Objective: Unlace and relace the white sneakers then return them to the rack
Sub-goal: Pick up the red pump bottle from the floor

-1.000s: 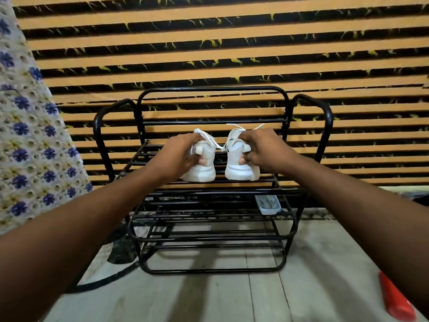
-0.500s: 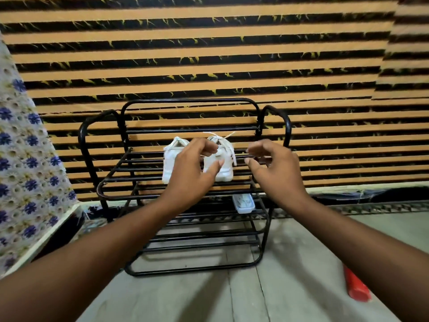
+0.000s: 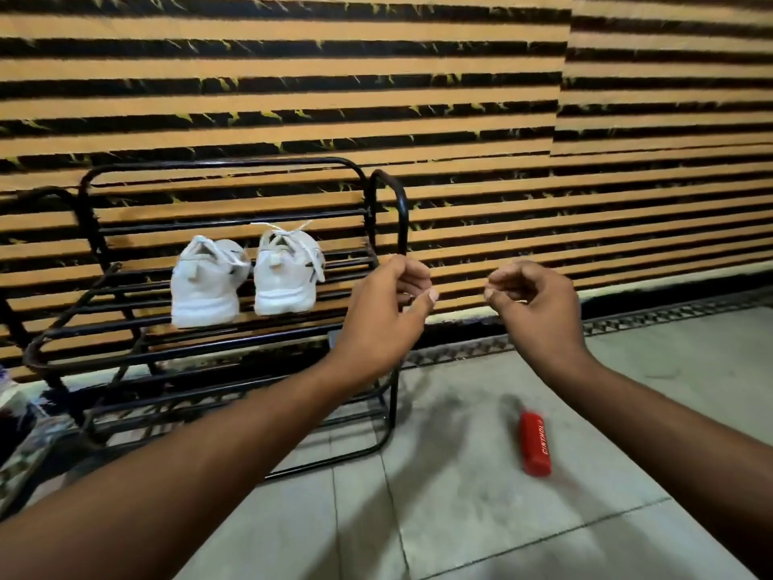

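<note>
White sneakers [image 3: 247, 278]: pair laced, standing on rack [image 3: 234, 347] top shelf; left hand [image 3: 387, 318] and right hand [image 3: 533, 305] loosely curled, holding nothing; task appears complete.

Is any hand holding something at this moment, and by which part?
Nothing is held. The left hand and right hand hang loosely curled and empty; both white sneakers stand on the rack.

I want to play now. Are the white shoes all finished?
Nearly! Both white sneakers stand laced on the black rack. The left hand and right hand hold nothing. Nothing looks left to do.
</note>
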